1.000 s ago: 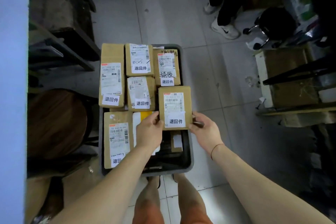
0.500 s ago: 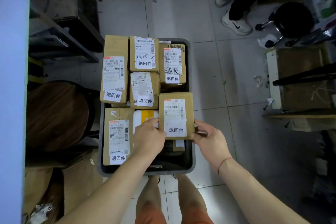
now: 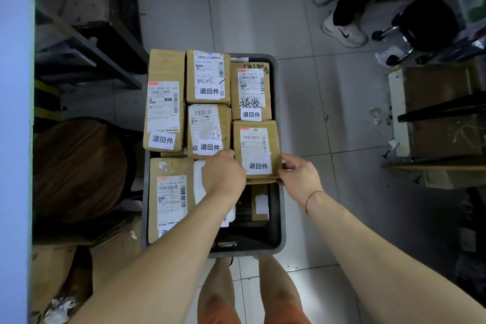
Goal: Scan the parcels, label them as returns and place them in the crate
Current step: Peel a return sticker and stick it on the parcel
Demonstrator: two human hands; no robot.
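Observation:
A grey crate stands on the floor, packed with several brown cardboard parcels that carry white return labels. Both my hands hold one small brown parcel at the crate's right side, level with the others. My left hand grips its near left corner. My right hand pinches its near right corner. Its shipping label and return sticker face up. A white packet lies partly hidden under my left forearm. Deeper in the crate's near right a smaller parcel sits lower down.
A round wooden stool stands left of the crate, dark shelving behind it. Another person's legs and white shoes are at the back right beside a black wheeled stool. A cardboard box lies at right.
The parcel in my hands has moved a little away from me and settled against the parcel behind it. Both hands stayed on its near corners.

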